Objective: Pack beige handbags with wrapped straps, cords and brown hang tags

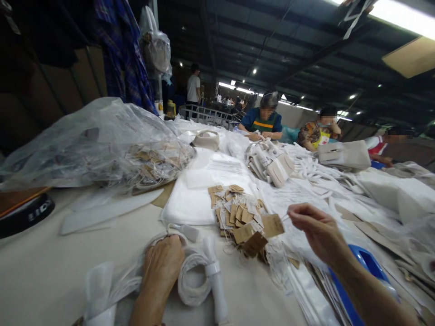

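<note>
My left hand (163, 265) lies flat on coiled white straps (193, 283), grip closed on nothing | my right hand (314, 231) pinches a brown paper tag (273, 225) by its string above the tag pile (238, 215) on the tabletop (41, 271)

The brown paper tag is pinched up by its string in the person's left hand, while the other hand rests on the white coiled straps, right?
Not quite. The head view shows the right hand pinching the string of the brown paper tag. The left hand is the one resting on the white coiled straps.
</note>
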### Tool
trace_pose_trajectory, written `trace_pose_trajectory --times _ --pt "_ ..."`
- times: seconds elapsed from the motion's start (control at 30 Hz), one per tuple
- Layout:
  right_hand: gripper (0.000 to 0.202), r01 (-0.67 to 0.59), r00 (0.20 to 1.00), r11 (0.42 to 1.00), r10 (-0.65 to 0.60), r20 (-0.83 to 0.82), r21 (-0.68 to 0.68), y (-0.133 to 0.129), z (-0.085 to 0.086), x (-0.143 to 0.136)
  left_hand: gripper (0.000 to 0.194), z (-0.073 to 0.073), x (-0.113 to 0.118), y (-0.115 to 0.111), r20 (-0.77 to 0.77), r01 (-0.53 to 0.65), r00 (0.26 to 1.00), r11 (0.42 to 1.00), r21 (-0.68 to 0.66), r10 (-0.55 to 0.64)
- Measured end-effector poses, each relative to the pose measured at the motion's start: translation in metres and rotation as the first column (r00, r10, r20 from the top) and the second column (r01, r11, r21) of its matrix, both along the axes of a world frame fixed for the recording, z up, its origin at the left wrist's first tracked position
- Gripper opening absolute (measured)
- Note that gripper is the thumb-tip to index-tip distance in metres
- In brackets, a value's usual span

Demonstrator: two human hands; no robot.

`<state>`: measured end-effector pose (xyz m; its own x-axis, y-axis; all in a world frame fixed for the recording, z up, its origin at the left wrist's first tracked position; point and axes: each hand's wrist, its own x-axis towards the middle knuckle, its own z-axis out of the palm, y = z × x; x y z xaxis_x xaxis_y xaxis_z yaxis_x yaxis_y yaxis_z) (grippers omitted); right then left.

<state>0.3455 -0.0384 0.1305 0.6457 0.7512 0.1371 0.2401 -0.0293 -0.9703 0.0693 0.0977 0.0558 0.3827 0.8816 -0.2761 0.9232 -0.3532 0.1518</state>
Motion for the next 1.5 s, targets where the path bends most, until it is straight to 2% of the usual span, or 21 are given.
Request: trace_pose_trajectory --times 0.07,0.17,0.23,0.4,0.53,0.7,0.8,0.9,1.03,1.23,1.5 --pt "0.020 0.005 0.995 0.999 0.000 -0.101 0.052 0.000 0.014 0.002 0.041 0.000 -0.001 0.000 0.003 0.000 1.000 1.000 0.000 0.000" --pt "0.021 -0.073 0.973 0.993 0.092 -0.213 0.098 0.001 0.030 0.004 0.040 0.001 -0.002 -0.001 0.003 0.009 1.000 1.000 -0.005 -0.009" --pt "0.023 -0.071 0.970 0.988 0.100 -0.222 0.136 0.003 0.039 0.004 0.040 0.002 -0.002 -0.001 0.005 0.020 1.000 1.000 -0.008 -0.020" --pt "0.030 -0.074 0.971 0.988 0.103 -0.216 0.137 0.011 0.052 0.005 0.040 0.002 -0.002 -0.001 0.010 0.026 1.000 1.000 -0.005 -0.026" --pt "0.033 -0.135 0.958 0.989 0.146 -0.248 0.060 0.018 0.049 0.008 0.040 0.000 -0.003 -0.001 0.018 0.034 0.999 0.999 0.014 -0.034" --pt "0.033 -0.208 0.944 0.977 0.214 -0.251 0.053 0.020 0.046 0.012 0.040 -0.003 -0.002 0.000 0.019 0.045 0.999 0.998 0.032 -0.046" --pt "0.035 -0.237 0.946 0.971 0.238 -0.219 0.030 0.021 0.042 0.013 0.040 -0.003 -0.002 -0.001 0.022 0.037 0.999 0.999 0.028 -0.037" --pt "0.036 -0.285 0.947 0.957 0.272 -0.169 -0.056 0.026 0.034 0.014 0.040 -0.003 -0.002 -0.001 0.019 0.026 0.999 0.999 0.023 -0.026" --pt "0.036 -0.277 0.952 0.960 0.268 -0.149 -0.046 0.033 0.028 0.013 0.041 -0.002 -0.002 -0.002 0.017 0.026 1.000 0.999 0.021 -0.027" --pt "0.038 -0.297 0.945 0.954 0.288 -0.153 -0.035 0.041 0.033 0.008 0.039 -0.001 -0.002 -0.002 0.023 0.000 1.000 1.000 0.005 0.000" --pt "0.034 -0.325 0.946 0.937 0.321 -0.052 -0.131 0.045 0.024 0.003 0.041 0.001 -0.002 -0.003 0.040 0.016 0.999 1.000 0.001 -0.016"
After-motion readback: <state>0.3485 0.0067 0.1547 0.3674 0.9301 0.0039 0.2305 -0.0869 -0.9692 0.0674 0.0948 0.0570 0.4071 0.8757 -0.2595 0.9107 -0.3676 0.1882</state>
